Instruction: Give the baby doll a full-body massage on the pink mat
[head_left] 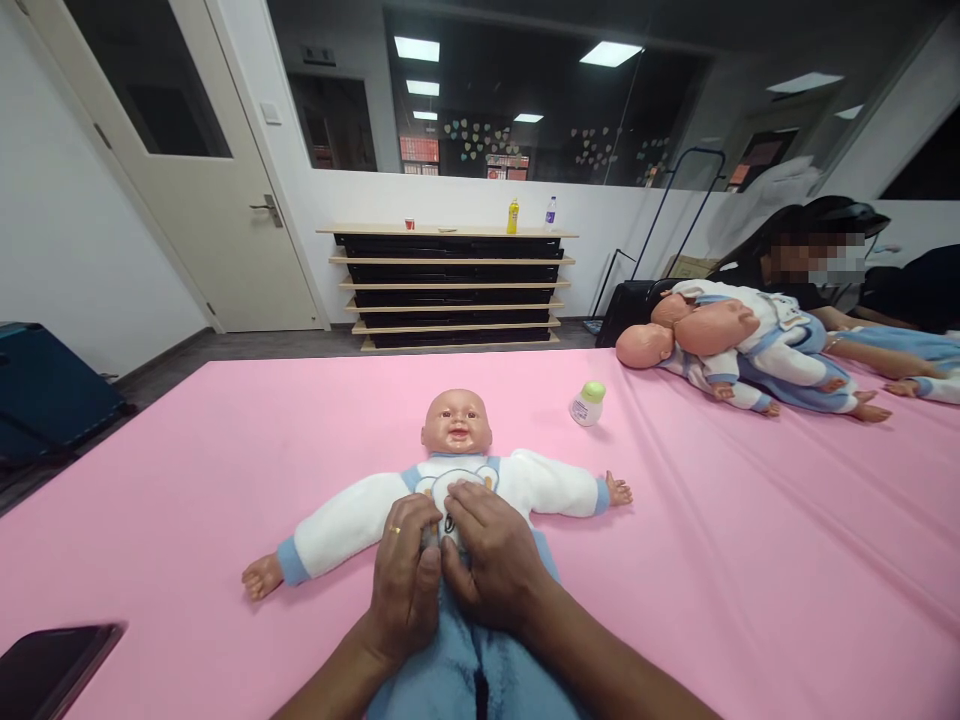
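Note:
A baby doll [458, 425] lies on its back in front of me, arms spread wide, in a white and light-blue top [559, 484] with an animal print on the chest. Blue trousers [457, 655] cover its legs. My left hand [409, 575] rests on the left side of the doll's chest and belly, fingers gently bent over the cloth. Beside it, my right hand [495, 555] lies on the middle of the chest with its fingers stretched toward the doll's neck. The two hands nearly meet, and neither grasps anything visible.
On the pink table cover [697, 600] stand a small white bottle with a green cap [587, 404] and, at lower left, a dark phone [56, 665]. More dolls [739, 345] are piled at right, near a person [795, 240]. Behind is a stack of boards [454, 285].

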